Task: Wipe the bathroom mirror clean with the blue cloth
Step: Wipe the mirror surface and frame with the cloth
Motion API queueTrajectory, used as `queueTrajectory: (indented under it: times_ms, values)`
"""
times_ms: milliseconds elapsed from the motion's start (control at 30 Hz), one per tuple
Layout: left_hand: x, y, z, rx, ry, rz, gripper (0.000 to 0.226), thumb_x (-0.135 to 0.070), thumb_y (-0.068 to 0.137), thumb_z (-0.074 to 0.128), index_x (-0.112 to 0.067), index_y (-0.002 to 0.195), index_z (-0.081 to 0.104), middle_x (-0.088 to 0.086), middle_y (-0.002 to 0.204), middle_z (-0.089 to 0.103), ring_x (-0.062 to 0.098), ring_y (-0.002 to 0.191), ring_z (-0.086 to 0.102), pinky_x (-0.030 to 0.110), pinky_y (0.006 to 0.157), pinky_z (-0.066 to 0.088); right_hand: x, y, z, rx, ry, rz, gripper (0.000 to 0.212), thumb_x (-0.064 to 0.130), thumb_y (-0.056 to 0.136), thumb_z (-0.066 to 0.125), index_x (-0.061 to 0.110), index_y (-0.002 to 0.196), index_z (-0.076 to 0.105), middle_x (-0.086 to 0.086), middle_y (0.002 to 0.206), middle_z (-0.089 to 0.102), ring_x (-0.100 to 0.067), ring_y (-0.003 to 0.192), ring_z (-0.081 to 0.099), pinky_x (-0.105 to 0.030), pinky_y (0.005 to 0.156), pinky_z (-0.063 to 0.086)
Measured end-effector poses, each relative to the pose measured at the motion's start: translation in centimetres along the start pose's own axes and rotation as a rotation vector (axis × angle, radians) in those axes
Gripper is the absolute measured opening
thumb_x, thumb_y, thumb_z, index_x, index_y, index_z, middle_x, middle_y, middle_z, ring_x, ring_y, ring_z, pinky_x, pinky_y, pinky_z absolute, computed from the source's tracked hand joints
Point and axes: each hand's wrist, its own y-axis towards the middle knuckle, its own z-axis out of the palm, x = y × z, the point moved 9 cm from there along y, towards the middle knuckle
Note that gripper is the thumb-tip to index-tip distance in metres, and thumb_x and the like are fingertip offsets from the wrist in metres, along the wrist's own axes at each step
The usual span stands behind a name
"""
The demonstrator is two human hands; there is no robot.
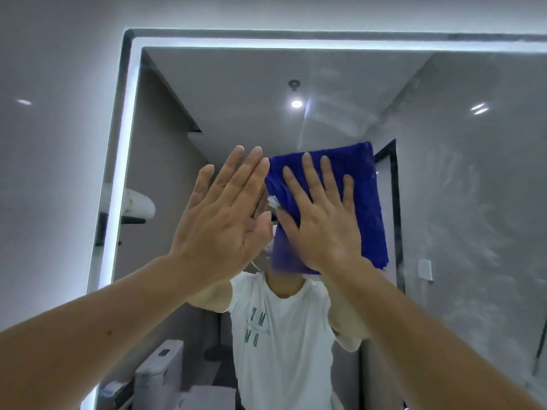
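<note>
The bathroom mirror [225, 93] fills most of the view, with a lit white band along its left and top edges. A blue cloth [367, 202] lies flat against the glass near the middle. My right hand [319, 214] presses on the cloth with its palm flat and fingers spread, holding it to the mirror. My left hand [225, 214] is flat on the bare glass just left of the cloth, fingers straight and together, holding nothing. Hazy smears show on the right part of the mirror [461, 184].
The grey wall [53, 143] borders the mirror on the left. In the reflection are a person in a white T-shirt [281, 335], a toilet [159, 371], a ceiling light [296, 103] and a dark door frame [395, 202].
</note>
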Motion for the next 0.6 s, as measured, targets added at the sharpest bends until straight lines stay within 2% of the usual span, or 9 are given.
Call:
queueTrajectory:
  times_ms: [100, 200, 300, 400, 500, 600]
  values:
    - [0.1, 0.6, 0.0, 0.028, -0.009, -0.006, 0.066, -0.04, 0.096, 0.026, -0.008, 0.153, 0.021, 0.006, 0.163, 0.015, 0.02, 0.152, 0.007, 0.052, 0.12, 0.016, 0.8, -4.3, 1.0, 0.019, -0.003, -0.144, 0.062, 0.056, 0.102, 0.006, 0.027, 0.156, 0.013, -0.003, 0.164, 0.011, -0.026, 0.152, 0.005, -0.055, 0.119, 0.01]
    - [0.2, 1.7, 0.1, 0.049, -0.005, 0.002, 0.066, -0.041, 0.096, 0.022, -0.009, 0.154, 0.018, 0.005, 0.163, 0.013, 0.019, 0.152, 0.004, 0.051, 0.121, 0.013, 0.4, -4.9, 1.1, 0.046, -0.021, -0.203, 0.06, 0.055, 0.103, 0.006, 0.026, 0.154, 0.019, -0.003, 0.163, 0.018, -0.026, 0.151, 0.012, -0.053, 0.118, 0.013]
    - [1.1, 3.4, -0.2, 0.041, -0.035, -0.026, 0.068, -0.044, 0.095, 0.018, -0.012, 0.155, 0.017, 0.001, 0.164, 0.01, 0.014, 0.151, -0.001, 0.046, 0.123, 0.005, -0.2, -1.3, 0.3, 0.052, -0.013, -0.182, 0.06, 0.058, 0.099, 0.007, 0.031, 0.153, 0.007, 0.002, 0.164, 0.004, -0.022, 0.152, 0.0, -0.05, 0.122, 0.004]
    - [2.1, 5.2, -0.3, 0.027, -0.044, -0.047, 0.069, -0.048, 0.094, 0.012, -0.018, 0.156, 0.01, -0.004, 0.164, 0.002, 0.008, 0.15, -0.009, 0.041, 0.123, -0.002, -1.1, 4.3, -0.5, 0.042, -0.006, -0.113, 0.064, 0.063, 0.092, -0.008, 0.035, 0.149, -0.011, 0.007, 0.162, -0.016, -0.018, 0.15, -0.017, -0.046, 0.119, -0.012]
    - [2.9, 6.5, -0.8, -0.012, -0.038, -0.05, 0.066, -0.047, 0.096, 0.013, -0.021, 0.156, 0.007, -0.006, 0.164, 0.0, 0.006, 0.149, -0.011, 0.039, 0.123, -0.004, -1.8, 9.8, -1.8, 0.003, 0.012, -0.091, 0.07, 0.064, 0.09, -0.008, 0.035, 0.154, -0.006, 0.007, 0.164, -0.013, -0.017, 0.15, -0.017, -0.045, 0.117, -0.014]
    - [3.6, 7.4, -1.3, -0.029, -0.03, -0.028, 0.066, -0.049, 0.093, 0.008, -0.022, 0.153, 0.001, -0.007, 0.163, -0.003, 0.007, 0.149, -0.012, 0.037, 0.122, -0.006, -2.9, 14.8, -2.8, -0.021, 0.017, -0.078, 0.064, 0.06, 0.098, 0.007, 0.033, 0.156, -0.002, 0.006, 0.164, -0.012, -0.018, 0.15, -0.016, -0.044, 0.117, -0.013]
